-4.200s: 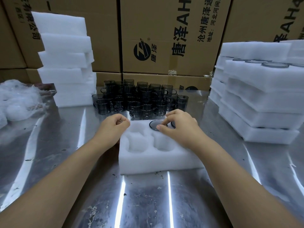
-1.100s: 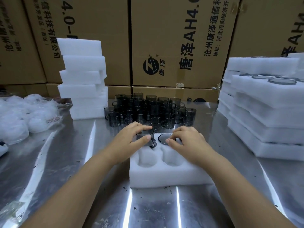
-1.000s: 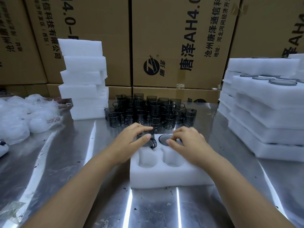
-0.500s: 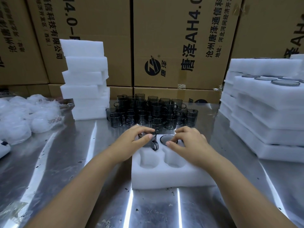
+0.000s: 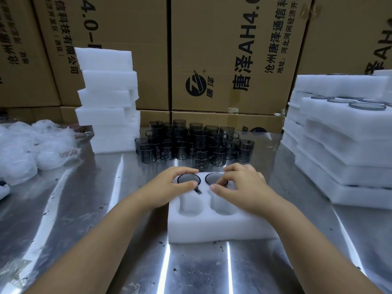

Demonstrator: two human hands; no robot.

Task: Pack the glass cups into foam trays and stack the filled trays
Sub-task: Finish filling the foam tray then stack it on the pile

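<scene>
A white foam tray [image 5: 212, 228] with four pockets lies on the steel table in front of me. Its two far pockets each hold a dark glass cup, and the two near pockets are bare. My left hand [image 5: 169, 187] pinches the rim of the left cup [image 5: 188, 178] between thumb and fingers; the cup sits down in its pocket with its handle toward me. My right hand [image 5: 244, 185] curls round the rim of the right cup [image 5: 214, 178]. Several loose dark cups [image 5: 191, 141] stand clustered just behind the tray.
A stack of foam trays without cups [image 5: 108, 98] rises at the back left. Stacked filled trays [image 5: 343, 145] stand at the right. Crumpled plastic wrap [image 5: 31, 149] lies at the far left. Cardboard boxes [image 5: 222, 49] wall off the back.
My left hand brought a cup from the cluster and lowered it into the far left pocket, where it now sits flush. My right hand stayed on the right cup.
</scene>
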